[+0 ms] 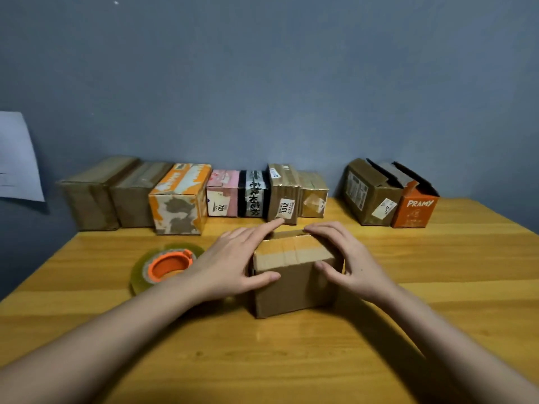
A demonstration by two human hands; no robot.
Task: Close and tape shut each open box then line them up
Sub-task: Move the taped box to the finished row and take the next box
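Note:
A small brown cardboard box (288,284) stands in the middle of the wooden table, its top flaps down with tape strips across them. My left hand (233,263) clasps its left side, thumb on the front face and fingers over the top. My right hand (347,258) clasps its right side the same way. A roll of clear tape on an orange dispenser (166,265) lies flat just left of my left hand. Along the back wall stands a row of several closed boxes (180,199). Two open boxes, one brown (370,196) and one orange marked PRAMY (415,207), stand at the back right.
The wooden table (291,360) ends at a grey-blue wall behind the boxes. A white sheet of paper (17,158) hangs on the wall at the left. A gap separates the row of closed boxes from the two open ones.

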